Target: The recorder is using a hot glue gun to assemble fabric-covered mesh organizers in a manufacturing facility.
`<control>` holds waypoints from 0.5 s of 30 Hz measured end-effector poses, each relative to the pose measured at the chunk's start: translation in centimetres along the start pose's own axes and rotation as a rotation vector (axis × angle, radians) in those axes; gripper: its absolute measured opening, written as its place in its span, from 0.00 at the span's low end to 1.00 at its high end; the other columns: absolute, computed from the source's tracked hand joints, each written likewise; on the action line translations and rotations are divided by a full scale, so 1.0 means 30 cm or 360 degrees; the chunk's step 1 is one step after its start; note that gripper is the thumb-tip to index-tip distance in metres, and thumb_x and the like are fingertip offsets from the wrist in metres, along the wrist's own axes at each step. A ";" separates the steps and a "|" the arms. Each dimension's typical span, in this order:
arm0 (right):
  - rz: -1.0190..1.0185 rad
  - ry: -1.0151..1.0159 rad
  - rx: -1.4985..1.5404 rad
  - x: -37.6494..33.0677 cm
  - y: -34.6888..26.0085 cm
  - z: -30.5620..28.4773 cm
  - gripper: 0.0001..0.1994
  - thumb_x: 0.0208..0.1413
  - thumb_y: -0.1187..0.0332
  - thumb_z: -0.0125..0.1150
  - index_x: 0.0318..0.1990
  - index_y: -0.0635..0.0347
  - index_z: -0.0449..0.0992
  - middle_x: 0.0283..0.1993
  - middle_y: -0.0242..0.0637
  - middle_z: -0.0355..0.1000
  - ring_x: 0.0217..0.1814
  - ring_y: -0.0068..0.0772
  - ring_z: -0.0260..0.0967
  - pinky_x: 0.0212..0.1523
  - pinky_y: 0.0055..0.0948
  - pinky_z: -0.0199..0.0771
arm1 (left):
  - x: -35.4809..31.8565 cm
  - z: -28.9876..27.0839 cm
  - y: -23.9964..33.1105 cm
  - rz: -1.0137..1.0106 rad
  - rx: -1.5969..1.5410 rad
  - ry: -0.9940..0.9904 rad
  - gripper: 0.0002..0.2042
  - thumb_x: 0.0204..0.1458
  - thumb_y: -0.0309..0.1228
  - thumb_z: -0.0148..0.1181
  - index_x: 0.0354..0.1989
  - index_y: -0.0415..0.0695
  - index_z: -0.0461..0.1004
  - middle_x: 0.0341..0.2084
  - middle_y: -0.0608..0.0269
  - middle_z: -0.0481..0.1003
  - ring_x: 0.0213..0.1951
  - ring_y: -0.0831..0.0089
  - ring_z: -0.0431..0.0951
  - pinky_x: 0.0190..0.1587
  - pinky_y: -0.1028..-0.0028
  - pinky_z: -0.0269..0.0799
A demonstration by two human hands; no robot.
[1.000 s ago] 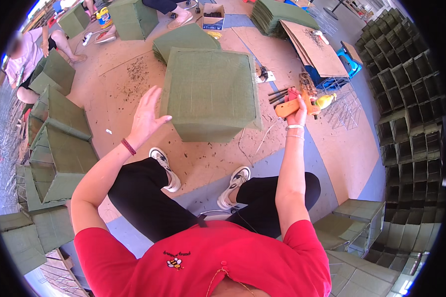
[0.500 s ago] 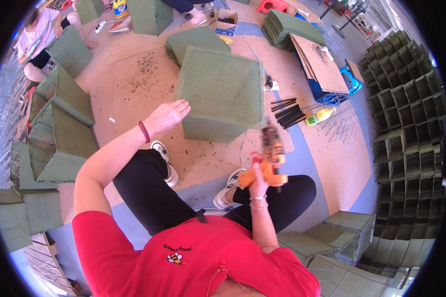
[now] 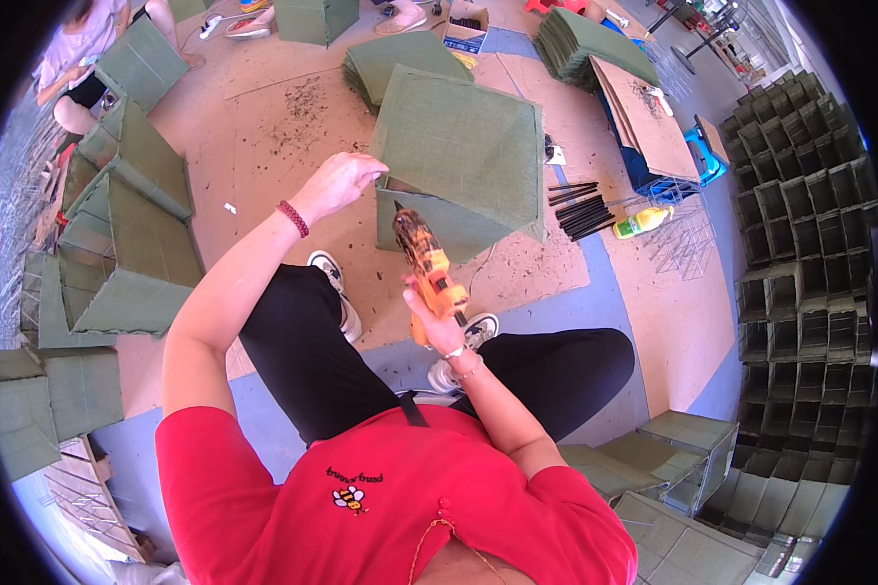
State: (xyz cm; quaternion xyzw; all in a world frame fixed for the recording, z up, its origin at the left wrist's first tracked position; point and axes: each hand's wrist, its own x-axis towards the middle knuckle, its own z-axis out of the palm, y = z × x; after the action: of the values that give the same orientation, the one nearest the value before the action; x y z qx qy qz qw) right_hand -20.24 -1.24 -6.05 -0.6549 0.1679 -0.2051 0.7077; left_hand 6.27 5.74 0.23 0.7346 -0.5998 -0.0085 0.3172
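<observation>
A green fabric-covered box (image 3: 463, 146) stands on the floor in front of me. My left hand (image 3: 343, 182) is closed at its near-left top corner, with the fingertips pinching the edge of the cover. Along that near edge the cover stands slightly apart from the box side, leaving a narrow gap. My right hand (image 3: 437, 320) grips an orange glue gun (image 3: 427, 255) with a dark, stained front. Its nozzle points away from me, close to the box's near side and just below the left hand; whether it touches cannot be told.
Black glue sticks (image 3: 583, 212) and a yellow bottle (image 3: 644, 222) lie to the right. Flat green panels (image 3: 410, 63) are stacked behind the box. More green boxes (image 3: 132, 258) stand at left, with tall stacks (image 3: 800, 292) at right. Another person (image 3: 78, 49) sits at far left.
The glue gun has swung left and up from the box's right side to its near-left corner. My left hand has gone from open fingers beside the box to pinching its cover edge.
</observation>
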 end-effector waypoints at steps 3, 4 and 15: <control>-0.0122 0.0105 -0.0093 0.046 -0.001 0.049 0.13 0.48 0.70 0.63 0.41 0.63 0.70 0.36 0.33 0.73 0.36 0.22 0.69 0.39 0.23 0.69 | -0.002 -0.002 0.007 -0.0058 -0.0028 -0.0007 0.08 0.50 0.23 0.52 0.38 0.39 0.74 0.32 0.52 0.75 0.35 0.55 0.75 0.38 0.64 0.71; -0.0177 0.0118 -0.0161 0.058 0.002 0.059 0.14 0.47 0.70 0.64 0.40 0.63 0.70 0.34 0.34 0.73 0.35 0.23 0.69 0.38 0.23 0.69 | -0.005 -0.003 0.006 -0.0020 -0.0010 0.0013 0.08 0.50 0.23 0.52 0.38 0.40 0.74 0.32 0.52 0.75 0.35 0.55 0.75 0.38 0.64 0.71; -0.0217 0.0161 -0.0495 0.092 0.007 0.104 0.11 0.46 0.73 0.63 0.37 0.64 0.71 0.31 0.34 0.73 0.32 0.23 0.70 0.34 0.23 0.70 | 0.002 -0.010 0.025 -0.0140 0.0012 -0.0006 0.09 0.48 0.24 0.51 0.38 0.42 0.75 0.28 0.50 0.75 0.31 0.54 0.75 0.36 0.62 0.71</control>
State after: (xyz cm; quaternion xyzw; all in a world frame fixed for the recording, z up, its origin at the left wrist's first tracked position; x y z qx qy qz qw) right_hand -16.29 0.03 -5.91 -0.7551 0.1882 -0.2568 0.5731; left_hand 5.75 5.77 0.85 0.7614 -0.5676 -0.0216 0.3125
